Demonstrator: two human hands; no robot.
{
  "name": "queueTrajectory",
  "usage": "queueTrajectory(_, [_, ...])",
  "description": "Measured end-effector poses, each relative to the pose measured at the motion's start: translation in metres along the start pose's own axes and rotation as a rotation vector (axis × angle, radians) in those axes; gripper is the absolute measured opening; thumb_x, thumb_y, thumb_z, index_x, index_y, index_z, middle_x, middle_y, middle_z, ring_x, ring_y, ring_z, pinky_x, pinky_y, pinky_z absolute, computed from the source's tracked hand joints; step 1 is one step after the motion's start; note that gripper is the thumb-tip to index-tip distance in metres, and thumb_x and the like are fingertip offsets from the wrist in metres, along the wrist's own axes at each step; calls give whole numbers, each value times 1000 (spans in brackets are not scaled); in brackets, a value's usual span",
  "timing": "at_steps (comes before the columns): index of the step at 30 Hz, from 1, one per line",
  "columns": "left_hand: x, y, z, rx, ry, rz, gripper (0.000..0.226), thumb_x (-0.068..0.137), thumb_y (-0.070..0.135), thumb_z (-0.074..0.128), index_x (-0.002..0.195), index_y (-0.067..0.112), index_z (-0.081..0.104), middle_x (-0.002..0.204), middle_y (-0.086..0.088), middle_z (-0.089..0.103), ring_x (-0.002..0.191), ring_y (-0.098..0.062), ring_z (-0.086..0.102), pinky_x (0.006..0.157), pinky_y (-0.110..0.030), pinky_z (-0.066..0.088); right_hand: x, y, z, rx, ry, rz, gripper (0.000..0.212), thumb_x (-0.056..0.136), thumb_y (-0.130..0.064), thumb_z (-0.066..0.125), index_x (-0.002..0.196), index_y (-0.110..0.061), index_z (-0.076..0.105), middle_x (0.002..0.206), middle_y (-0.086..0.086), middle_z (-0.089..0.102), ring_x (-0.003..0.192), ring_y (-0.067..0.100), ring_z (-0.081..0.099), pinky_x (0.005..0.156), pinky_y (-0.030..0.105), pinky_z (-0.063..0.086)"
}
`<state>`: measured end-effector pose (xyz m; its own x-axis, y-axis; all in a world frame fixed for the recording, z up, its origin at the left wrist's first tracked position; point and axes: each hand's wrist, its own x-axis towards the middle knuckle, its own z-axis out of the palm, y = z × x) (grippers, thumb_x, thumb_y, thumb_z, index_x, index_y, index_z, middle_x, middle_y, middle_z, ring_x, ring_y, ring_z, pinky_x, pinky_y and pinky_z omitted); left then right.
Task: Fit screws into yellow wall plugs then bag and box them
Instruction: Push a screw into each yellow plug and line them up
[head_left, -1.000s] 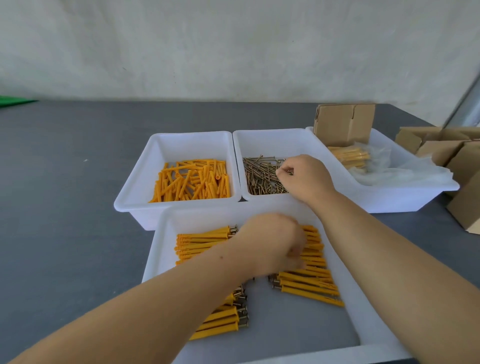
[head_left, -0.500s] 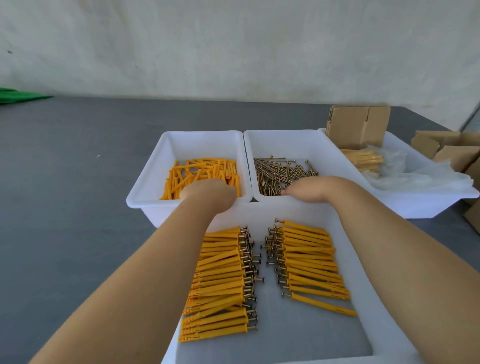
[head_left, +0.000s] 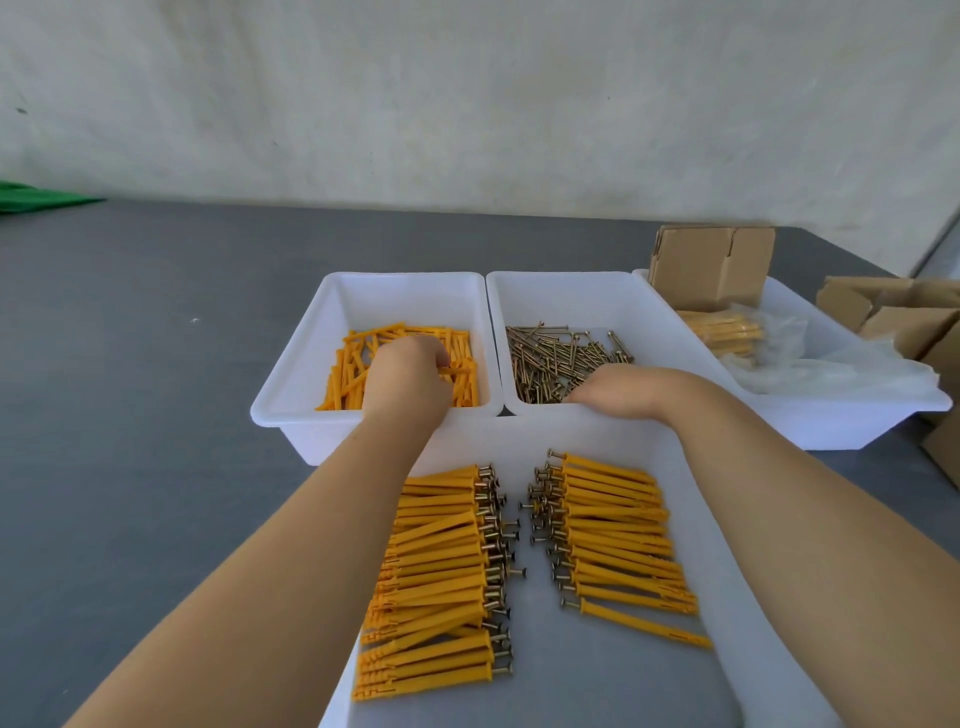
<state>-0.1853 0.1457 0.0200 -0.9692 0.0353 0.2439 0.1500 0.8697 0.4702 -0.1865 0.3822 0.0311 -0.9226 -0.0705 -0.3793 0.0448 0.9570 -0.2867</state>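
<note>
Left hand (head_left: 408, 376) reaches into the left white bin (head_left: 291, 395), fingers curled among loose yellow wall plugs (head_left: 353, 364); whether it grips one cannot be told. Right hand (head_left: 623, 389) lies at the near edge of the screws (head_left: 561, 358) in the next bin, fingers hidden, grip unclear. Assembled plugs (head_left: 441, 577) lie in the near tray, below both hands.
</note>
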Motion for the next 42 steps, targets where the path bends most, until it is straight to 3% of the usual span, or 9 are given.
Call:
queueTrajectory(4, [-3, 0, -2, -214, 162, 72, 13, 92, 12, 64, 102, 16, 71, 86, -1, 73, 75, -17, 68, 70, -28, 55, -7, 2, -1, 135, 53, -39, 45, 100, -38, 51, 103, 3, 68, 111, 20, 65, 97, 25, 57, 95, 41, 44])
queueTrajectory(7, [-3, 6, -4, -302, 217, 104, 6, 100, 22, 53, 104, 23, 57, 80, 7, 68, 60, -7, 67, 52, -26, 52, -20, 7, -3, 344, 101, -145, 24, 94, -40, 63, 103, -22, 75, 114, -6, 67, 112, 14, 57, 100, 32, 42])
queueTrajectory(10, [-4, 12, -4, -312, 154, 95, 10, 105, 27, 40, 111, 25, 47, 81, 6, 69, 59, -6, 67, 46, -24, 45, -30, 10, -5, 404, 139, -280, 6, 89, -28, 72, 87, -32, 75, 96, -13, 72, 95, 2, 62, 82, 18, 45])
queueTrajectory(14, [-10, 17, -3, -450, 50, 119, 10, 105, 31, 39, 110, 25, 45, 92, 4, 67, 78, -10, 69, 65, -42, 60, -32, 3, 1, 415, 216, -342, 5, 86, -19, 76, 89, -23, 77, 92, -3, 74, 86, 8, 66, 81, 25, 52])
queueTrajectory(18, [-20, 18, -5, -692, 31, 130, 38, 93, 64, 40, 107, 31, 53, 90, 6, 70, 87, -4, 67, 77, -42, 59, -32, -7, 10, 535, 437, -349, 11, 88, -15, 74, 95, -23, 74, 87, -5, 73, 83, 8, 68, 78, 28, 54])
queueTrajectory(22, [-19, 15, -7, -758, 94, 115, 26, 96, 33, 61, 121, 28, 57, 75, 3, 71, 74, -7, 69, 75, -34, 59, -34, -17, 8, 688, 747, -417, 43, 94, -8, 65, 129, -31, 59, 85, -6, 72, 67, -5, 63, 71, 13, 48])
queueTrajectory(26, [-22, 15, -9, -898, 88, 69, 18, 93, 5, 64, 103, 17, 72, 61, -21, 46, 62, -15, 67, 72, -34, 62, -39, -24, 5, 873, 836, -432, 33, 97, -2, 54, 116, -27, 66, 91, -1, 72, 73, 11, 74, 68, 22, 52])
queueTrajectory(32, [-32, 32, -12, -1217, -179, 58, 14, 95, 3, 60, 102, 8, 72, 92, -10, 76, 92, -18, 74, 68, -22, 58, -41, -29, 4, 1259, 728, -393, 18, 99, -7, 55, 112, -18, 62, 88, 0, 76, 84, 17, 75, 68, 25, 56])
queueTrajectory(42, [-41, 43, -7, -1211, -380, 34, 19, 88, 12, 69, 107, 10, 69, 90, -7, 77, 87, -19, 75, 63, -24, 60, -45, -36, 2, 1390, 763, -448, 14, 97, -5, 57, 106, -16, 61, 87, 4, 77, 82, 24, 76, 64, 23, 56])
